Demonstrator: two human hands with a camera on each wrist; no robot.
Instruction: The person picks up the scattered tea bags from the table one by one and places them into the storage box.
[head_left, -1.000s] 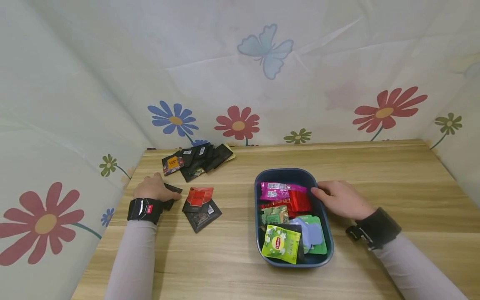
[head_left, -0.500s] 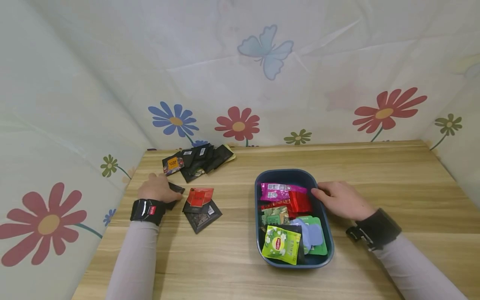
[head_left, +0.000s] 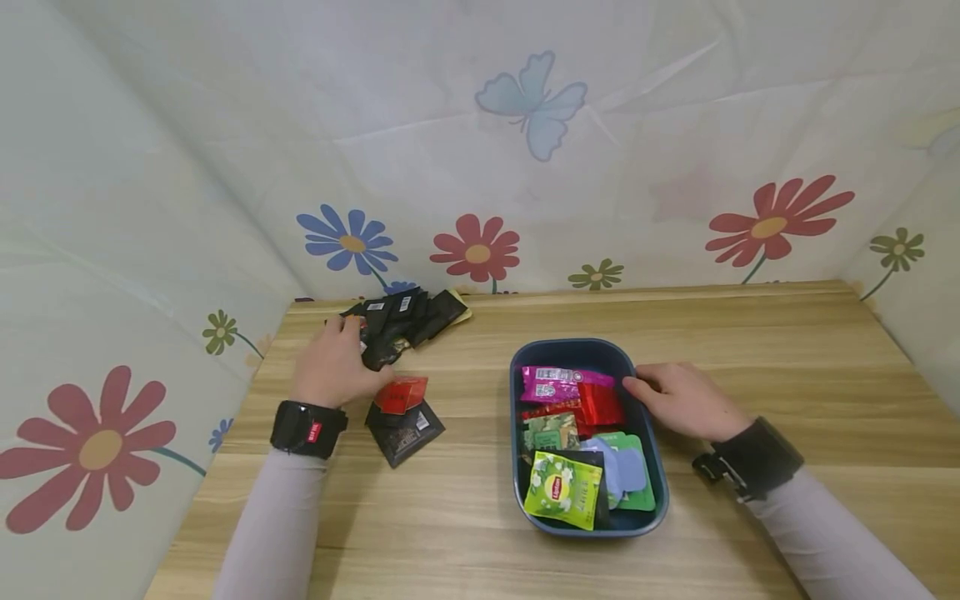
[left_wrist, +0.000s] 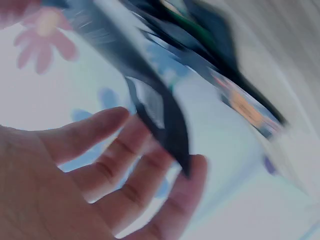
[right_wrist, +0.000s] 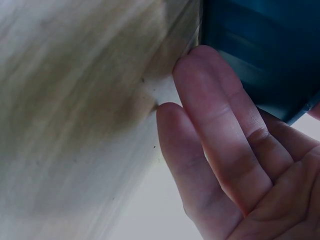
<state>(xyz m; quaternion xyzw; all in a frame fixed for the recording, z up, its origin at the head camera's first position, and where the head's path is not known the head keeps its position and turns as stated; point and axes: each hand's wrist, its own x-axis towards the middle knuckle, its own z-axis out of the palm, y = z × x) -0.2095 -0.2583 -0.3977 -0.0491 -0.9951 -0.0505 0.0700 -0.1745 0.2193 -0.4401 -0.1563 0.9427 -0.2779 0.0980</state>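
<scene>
On a wooden table (head_left: 787, 350) backed by a flowered sheet (head_left: 637, 125), two hands, well apart. To the left, a left hand (head_left: 333, 367) with fingers loosely curved, just in front of a pile (head_left: 393, 312) of mostly black packets. Seems, in the blurred left wrist view, to pinch a dark packet (left_wrist: 160, 115) between thumb and fingers, the likely reason for its bowed shape. Just beside the thumb in the head view, contact unclear, a red packet (head_left: 405, 396) lapped over a black packet (head_left: 408, 442), perhaps as a small group apart from the pile. Right of centre, a blue tub (head_left: 577, 350), loaded with loose, overlapping packets: a pink packet (head_left: 551, 383) towards the far end, a shiny packet (head_left: 600, 406) just nearer, a lime packet (head_left: 562, 489) uppermost at the near end, propped on those beneath. At the tub's right side, a right hand (head_left: 693, 400) gripping the rim, thumb at the edge, fingers nearly straight along the outer wall, probably to steady the tub. Impossible to tell the firmness of this hold.
</scene>
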